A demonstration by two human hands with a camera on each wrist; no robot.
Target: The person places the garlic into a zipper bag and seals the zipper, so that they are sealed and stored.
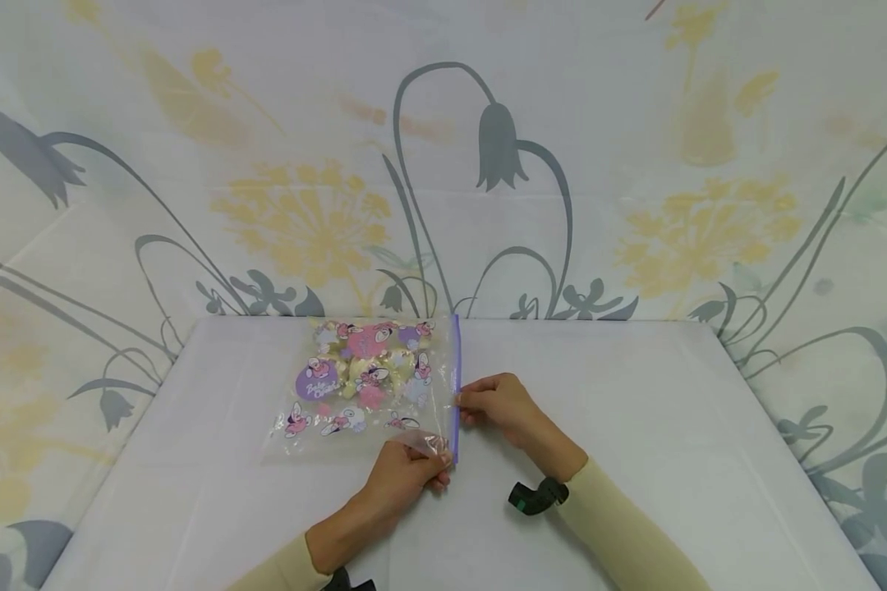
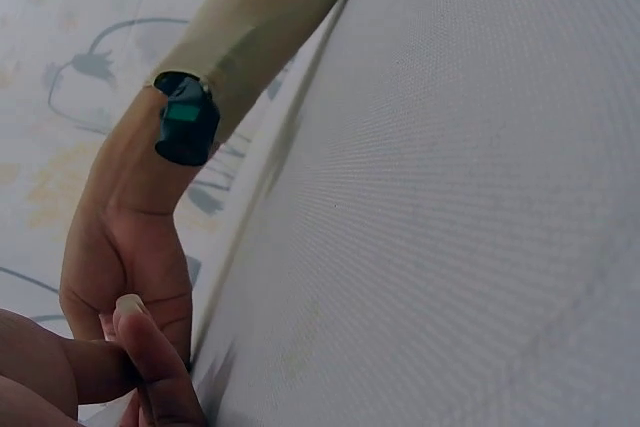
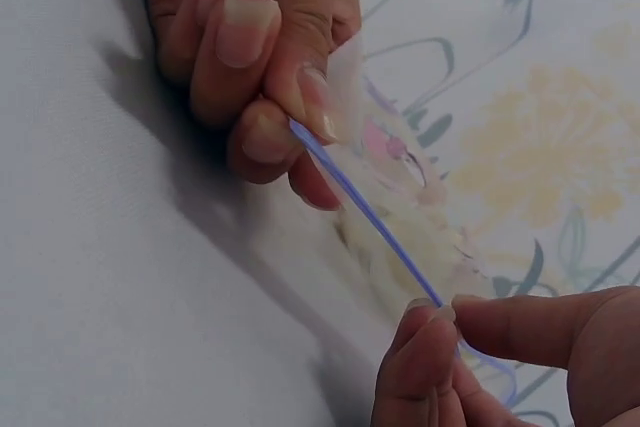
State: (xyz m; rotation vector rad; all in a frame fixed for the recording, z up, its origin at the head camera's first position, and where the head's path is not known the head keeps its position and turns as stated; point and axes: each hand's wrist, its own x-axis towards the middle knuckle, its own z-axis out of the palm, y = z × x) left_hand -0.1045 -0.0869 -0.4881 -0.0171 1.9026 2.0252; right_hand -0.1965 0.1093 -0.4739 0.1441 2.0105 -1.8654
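Note:
A clear zip bag [image 1: 373,423] printed with pink and purple cartoon figures lies on the white table, with pale yellowish contents [image 1: 358,373] inside. Its purple zip edge [image 1: 456,353] faces right. At the bag's lower right corner my left hand [image 1: 406,476] pinches the end of the zip between thumb and finger. Farther up the same edge, my right hand [image 1: 504,408] pinches the zip. The right wrist view shows the purple zip strip [image 3: 375,217] stretched between the two hands, and beyond the right hand's fingertips it bends in a loop.
The white tabletop [image 1: 636,410] extends to both sides of the bag. Behind it and at the sides hangs a patterned cloth [image 1: 599,164] with grey and yellow flowers. A black wrist camera [image 1: 538,497] is strapped at the right wrist.

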